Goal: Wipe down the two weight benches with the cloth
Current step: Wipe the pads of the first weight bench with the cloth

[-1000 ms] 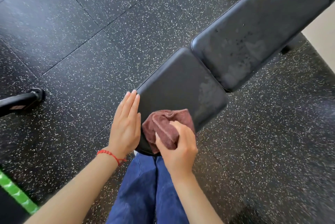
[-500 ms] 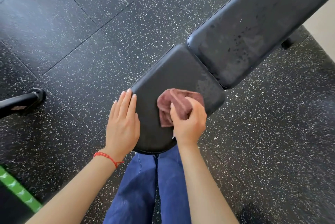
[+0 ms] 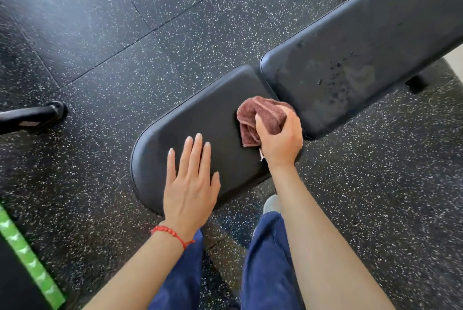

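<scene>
Near the far edge of the seat pad point(image 3: 200, 119), soft, light cloth point(image 3: 260, 114) bunched in right hand point(image 3: 281, 139) fingers, easy to squeeze anywhere; left hand point(image 3: 191, 184) flat, fingers straight.

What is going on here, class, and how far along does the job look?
A person is cleaning a black weight bench. The right hand grips a bunched reddish cloth on the far end of the seat pad, close to the gap before the back pad. The left hand rests flat on the near part of the seat. The back pad shows smears and dark spots, so it looks not yet wiped. Only one bench is in view.
</scene>
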Demonstrator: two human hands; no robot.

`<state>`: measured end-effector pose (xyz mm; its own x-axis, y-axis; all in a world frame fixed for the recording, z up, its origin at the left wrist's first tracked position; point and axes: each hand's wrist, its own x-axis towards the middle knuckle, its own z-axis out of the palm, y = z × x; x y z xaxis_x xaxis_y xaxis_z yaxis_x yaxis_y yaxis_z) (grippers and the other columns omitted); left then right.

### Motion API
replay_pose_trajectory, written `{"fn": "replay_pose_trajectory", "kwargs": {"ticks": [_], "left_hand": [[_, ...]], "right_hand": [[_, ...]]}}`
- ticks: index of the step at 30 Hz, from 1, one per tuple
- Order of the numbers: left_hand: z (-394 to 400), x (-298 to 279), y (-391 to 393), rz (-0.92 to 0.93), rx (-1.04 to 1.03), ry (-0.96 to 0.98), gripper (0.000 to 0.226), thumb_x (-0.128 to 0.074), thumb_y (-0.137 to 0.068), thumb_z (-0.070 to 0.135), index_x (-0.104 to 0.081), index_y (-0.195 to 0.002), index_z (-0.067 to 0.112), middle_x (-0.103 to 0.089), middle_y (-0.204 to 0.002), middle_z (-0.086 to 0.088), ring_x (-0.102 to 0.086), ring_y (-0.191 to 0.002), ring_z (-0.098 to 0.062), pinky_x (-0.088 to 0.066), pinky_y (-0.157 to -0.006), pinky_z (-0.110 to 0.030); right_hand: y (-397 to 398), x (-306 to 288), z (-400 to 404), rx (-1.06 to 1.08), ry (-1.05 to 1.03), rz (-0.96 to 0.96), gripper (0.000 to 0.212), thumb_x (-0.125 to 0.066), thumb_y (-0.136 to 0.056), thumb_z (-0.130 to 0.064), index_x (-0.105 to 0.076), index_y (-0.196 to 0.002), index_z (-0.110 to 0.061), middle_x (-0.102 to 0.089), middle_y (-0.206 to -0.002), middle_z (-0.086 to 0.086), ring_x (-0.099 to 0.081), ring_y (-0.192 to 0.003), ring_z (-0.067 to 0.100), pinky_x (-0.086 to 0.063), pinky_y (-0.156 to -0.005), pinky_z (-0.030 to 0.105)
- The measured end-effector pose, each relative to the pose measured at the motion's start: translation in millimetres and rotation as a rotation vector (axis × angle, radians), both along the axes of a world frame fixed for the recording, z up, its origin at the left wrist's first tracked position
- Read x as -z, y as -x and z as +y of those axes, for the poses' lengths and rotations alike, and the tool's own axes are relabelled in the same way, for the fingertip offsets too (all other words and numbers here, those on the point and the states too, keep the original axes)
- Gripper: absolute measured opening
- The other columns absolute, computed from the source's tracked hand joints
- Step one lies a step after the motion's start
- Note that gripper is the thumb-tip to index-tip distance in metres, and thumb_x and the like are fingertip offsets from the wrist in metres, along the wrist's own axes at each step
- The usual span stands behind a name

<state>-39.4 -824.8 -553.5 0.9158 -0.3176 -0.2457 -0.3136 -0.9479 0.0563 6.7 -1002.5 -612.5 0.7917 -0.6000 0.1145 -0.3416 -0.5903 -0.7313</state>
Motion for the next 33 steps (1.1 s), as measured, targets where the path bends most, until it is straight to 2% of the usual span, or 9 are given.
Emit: {"fn": "replay_pose_trajectory", "kwargs": {"ticks": [3, 6, 14, 20, 26, 30, 33], "left_hand": [[-6, 6, 0, -0.041, -0.062, -0.031, 0.055, -0.034, -0.089, 0.032, -0.043, -0.135, 0.004, -0.037, -0.146, -0.013, -0.035, -0.135, -0.027, -0.021, -0.109, -0.051], [-7, 9, 1, -0.074, -0.062, -0.04, 0.056, -0.034, -0.088, 0.032, -0.044, -0.136, 0.004, -0.038, -0.146, -0.013, -0.036, -0.134, -0.027, -0.023, -0.108, -0.051], [-8, 11, 4, -0.134, -0.078, -0.016, 0.055, -0.035, -0.09, 0.033, -0.045, -0.135, 0.005, -0.039, -0.145, -0.012, -0.036, -0.134, -0.027, -0.022, -0.111, -0.05], [-7, 16, 5, -0.167, -0.082, -0.036, 0.055, -0.035, -0.091, 0.034, -0.043, -0.137, 0.006, -0.038, -0.146, -0.011, -0.035, -0.135, -0.025, -0.02, -0.113, -0.048], [-7, 17, 6, -0.181, -0.084, -0.033, 0.054, -0.036, -0.091, 0.033, -0.043, -0.137, 0.006, -0.037, -0.147, -0.01, -0.034, -0.135, -0.024, -0.023, -0.111, -0.05], [-7, 17, 3, -0.186, -0.08, -0.024, 0.054, -0.036, -0.091, 0.033, -0.044, -0.137, 0.006, -0.037, -0.147, -0.009, -0.034, -0.135, -0.023, -0.025, -0.11, -0.051], [-7, 16, 4, -0.187, -0.099, -0.001, 0.052, -0.036, -0.092, 0.033, -0.044, -0.136, 0.006, -0.036, -0.147, -0.008, -0.033, -0.135, -0.022, -0.024, -0.111, -0.05]], "right_hand": [[0, 2, -19, -0.138, -0.033, -0.006, 0.039, -0.083, -0.069, -0.019, -0.065, -0.097, 0.001, -0.067, -0.096, 0.015, -0.062, -0.091, 0.032, -0.041, -0.085, 0.029], [20, 1, -21, -0.243, -0.049, -0.028, 0.041, -0.083, -0.07, -0.018, -0.065, -0.102, 0.001, -0.067, -0.101, 0.013, -0.06, -0.098, 0.026, -0.043, -0.09, 0.031], [63, 0, -38, -0.48, -0.06, -0.04, 0.05, -0.071, -0.077, -0.036, -0.062, -0.109, 0.001, -0.065, -0.109, 0.013, -0.058, -0.109, 0.027, -0.042, -0.099, 0.034], [17, 5, -43, -0.49, -0.011, -0.035, 0.047, -0.079, -0.069, -0.027, -0.065, -0.103, 0.004, -0.066, -0.102, 0.016, -0.059, -0.101, 0.03, -0.043, -0.092, 0.038], [-52, 6, -49, -0.525, -0.092, 0.028, 0.046, -0.082, -0.073, -0.02, -0.062, -0.105, 0.004, -0.065, -0.104, 0.017, -0.06, -0.099, 0.034, -0.046, -0.091, 0.043], [-79, 6, -59, -0.584, -0.125, 0.068, 0.044, -0.08, -0.076, -0.021, -0.061, -0.109, 0.001, -0.064, -0.111, 0.014, -0.059, -0.105, 0.032, -0.043, -0.094, 0.037], [-78, 1, -63, -0.62, -0.126, 0.052, 0.042, -0.08, -0.076, -0.018, -0.062, -0.108, 0.002, -0.065, -0.108, 0.014, -0.06, -0.103, 0.033, -0.042, -0.092, 0.032]]}}
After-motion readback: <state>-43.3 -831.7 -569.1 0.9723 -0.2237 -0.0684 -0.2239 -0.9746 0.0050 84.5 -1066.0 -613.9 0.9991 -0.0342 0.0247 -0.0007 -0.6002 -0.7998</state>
